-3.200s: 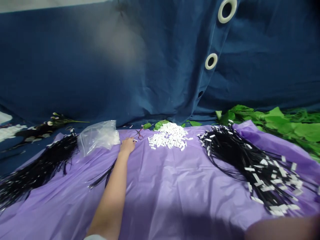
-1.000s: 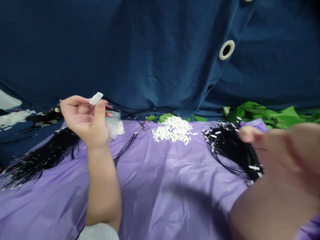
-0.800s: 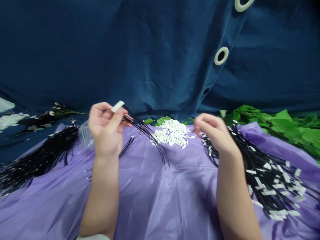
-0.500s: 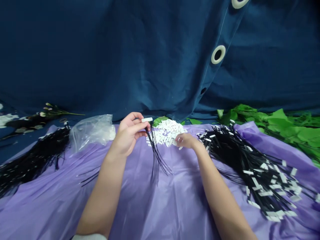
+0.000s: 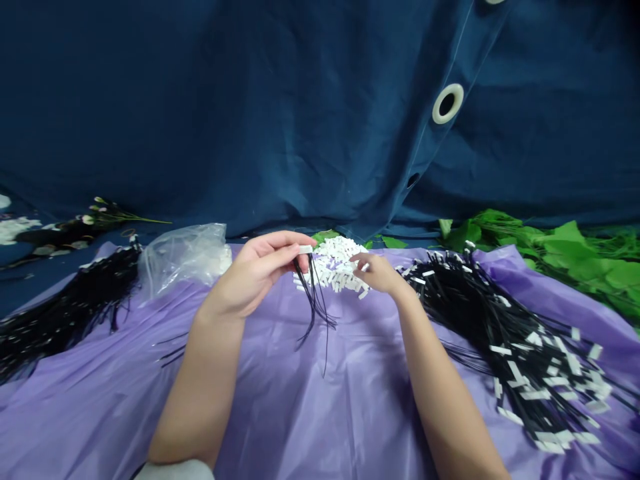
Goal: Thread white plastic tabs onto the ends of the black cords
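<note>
Cords [image 5: 313, 297], black and thin, hang loosely from our left hand [image 5: 263, 270], its thumb and fingers closed on a small white piece [image 5: 305, 249] at their upper end (whether piece and cords are joined, we cannot tell). Our right hand [image 5: 379, 272] is at the near right side of the pile of white pieces [image 5: 340, 250], fingers bent; whether it pinches one, we cannot make out. The pile sits on the purple sheet [image 5: 350, 400], with a white-tagged black bundle [image 5: 465, 293] to the right.

We judge the step in hand to be choosing a loose piece while keeping the cords gathered. The next move would call for a fine thumb-and-finger pinch on a single piece, the left grip kept steady.
</note>
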The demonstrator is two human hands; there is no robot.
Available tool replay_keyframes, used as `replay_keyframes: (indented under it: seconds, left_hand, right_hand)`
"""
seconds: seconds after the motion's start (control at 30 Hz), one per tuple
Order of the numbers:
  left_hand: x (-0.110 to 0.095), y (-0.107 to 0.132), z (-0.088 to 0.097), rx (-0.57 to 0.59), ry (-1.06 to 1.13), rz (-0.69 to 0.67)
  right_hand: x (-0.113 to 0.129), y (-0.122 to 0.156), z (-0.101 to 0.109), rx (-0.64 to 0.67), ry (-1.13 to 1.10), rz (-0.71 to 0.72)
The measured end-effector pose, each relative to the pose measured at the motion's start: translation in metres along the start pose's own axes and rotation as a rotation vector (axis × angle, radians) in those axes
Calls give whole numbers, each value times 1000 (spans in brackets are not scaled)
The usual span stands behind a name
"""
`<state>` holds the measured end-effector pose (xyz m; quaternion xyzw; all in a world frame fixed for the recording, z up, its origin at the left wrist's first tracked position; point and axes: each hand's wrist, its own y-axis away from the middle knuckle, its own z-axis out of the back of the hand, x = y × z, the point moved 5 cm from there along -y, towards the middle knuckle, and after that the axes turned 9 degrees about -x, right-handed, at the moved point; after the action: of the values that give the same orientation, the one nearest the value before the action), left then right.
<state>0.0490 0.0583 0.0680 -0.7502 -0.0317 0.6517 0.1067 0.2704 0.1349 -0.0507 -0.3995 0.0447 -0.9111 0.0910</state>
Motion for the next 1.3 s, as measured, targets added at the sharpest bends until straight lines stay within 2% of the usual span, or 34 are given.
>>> replay_keyframes:
  seconds: [0.13,0.2,0.23,0.33,0.5,0.77,0.9,1.1,1.3]
  left_hand:
    - [-3,3,-5,-25,174,26]
    - [2,2,-10,-14,246,86]
    - [5,1,-13,2,265,128]
    - [18,-2,-20,41,261,239]
    - [30,0,-22,71,172,323]
    - [26,3,-23,111,110,341]
    - [24,6,-24,116,20,296]
    - [24,7,-24,158,-115,211]
    - [21,4,-22,215,-106,98]
  right_hand:
    - [51,24,29,-67,-271,152]
    - [75,39,38,-75,-414,213]
    - [85,46,42,-70,-584,251]
    - [105,60,47,-59,-851,291]
    - [110,62,45,-114,-867,242]
    - [114,59,36,-146,-873,149]
    - [118,59,33,-200,-802,160]
    - [117,59,29,-208,-804,148]
    - [118,58,28,-123,-937,131]
